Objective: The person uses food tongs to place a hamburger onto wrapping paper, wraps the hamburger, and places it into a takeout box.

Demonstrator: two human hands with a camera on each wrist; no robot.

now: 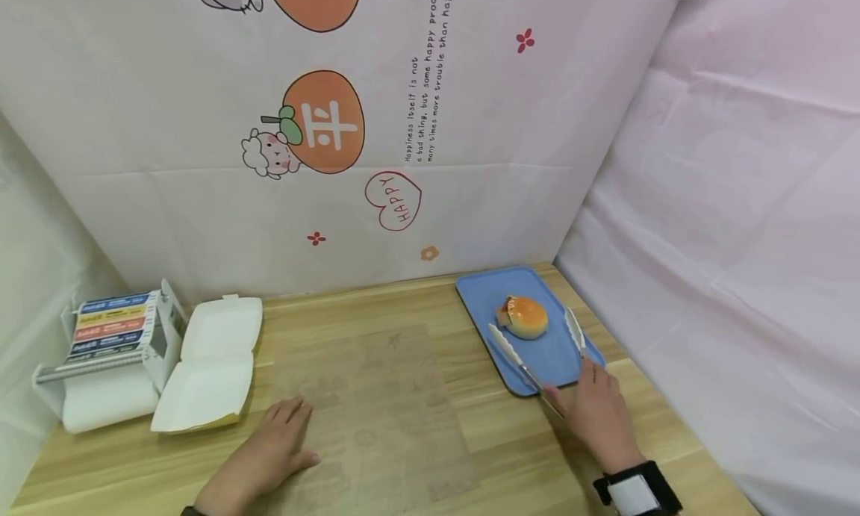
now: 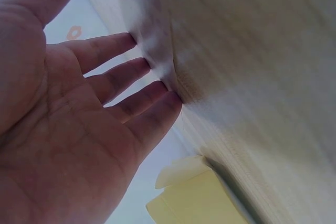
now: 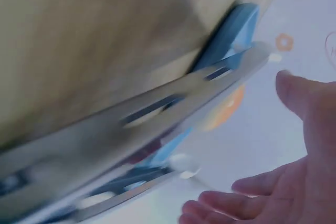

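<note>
My right hand [image 1: 598, 411], with a black strap at the wrist, reaches over a pair of metal food tongs [image 1: 531, 378] with pale scalloped tips. In the right wrist view the slotted tong arms [image 3: 157, 111] cross in front, and a gap shows between them and the extended thumb and fingers [image 3: 294, 90]. The tong tips spread either side of a glossy round bun [image 1: 528, 318] on a blue tray [image 1: 558, 367]. My left hand [image 1: 269, 445] lies at the left edge of a thin brown paper sheet [image 1: 383, 411]. Its straight fingertips [image 2: 170, 98] touch the paper's edge.
An opened takeaway box [image 1: 208, 389], white inside and yellow outside, lies left of the paper. Beyond it stands a white roll dispenser [image 1: 110, 359] with striped boxes on top. A printed cloth [image 1: 497, 128] hangs behind the wooden table [image 1: 322, 311]; plain cloth [image 1: 739, 240] hangs at the right.
</note>
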